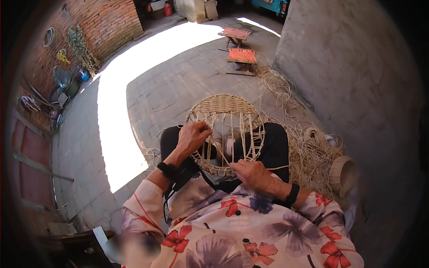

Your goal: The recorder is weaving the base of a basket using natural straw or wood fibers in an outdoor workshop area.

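A round frame of straw-coloured cord rests on my lap, its far part closely woven and the rest strung with spaced lengthwise strands. At its left side my left hand is closed, fingertips pinched on the cord strands. My right hand is at the near right of the frame and pinches a cord. That cord slants up from the right fingertips toward the left hand. A loose tail sticks out to the right past the right hand. Through the gaps between strands my legs and feet partly show.
A heap of loose cord lies by the grey wall on my right, with a pale round basket-like piece beside it. Two low stools with red woven seats stand ahead. Pots and tools line the brick wall.
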Demonstrator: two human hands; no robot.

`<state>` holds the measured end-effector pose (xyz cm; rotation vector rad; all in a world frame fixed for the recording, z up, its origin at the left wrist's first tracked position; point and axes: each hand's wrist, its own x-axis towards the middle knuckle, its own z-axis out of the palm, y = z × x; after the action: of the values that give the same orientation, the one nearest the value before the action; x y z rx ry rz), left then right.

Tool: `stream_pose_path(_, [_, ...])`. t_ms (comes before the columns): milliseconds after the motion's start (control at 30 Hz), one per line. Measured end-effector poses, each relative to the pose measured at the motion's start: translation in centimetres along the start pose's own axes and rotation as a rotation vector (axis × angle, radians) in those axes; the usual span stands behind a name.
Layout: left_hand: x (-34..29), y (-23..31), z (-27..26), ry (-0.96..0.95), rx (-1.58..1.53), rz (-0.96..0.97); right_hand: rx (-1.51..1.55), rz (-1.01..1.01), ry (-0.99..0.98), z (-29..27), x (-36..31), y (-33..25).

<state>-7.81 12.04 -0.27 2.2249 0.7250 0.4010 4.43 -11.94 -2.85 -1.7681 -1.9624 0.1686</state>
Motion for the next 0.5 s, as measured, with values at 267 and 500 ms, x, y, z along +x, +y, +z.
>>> stream_pose_path(267, [0.9,-0.5,1.7,-0.016,0.234,0.042,-0.127,-0.155,-0.084,0.4,0.4,0.4])
stream_pose_path(500, [-3.4,3.1,-0.3,0.13,0.032,0.142,0.048,0.145,-0.533,-2.1,3.8,0.9])
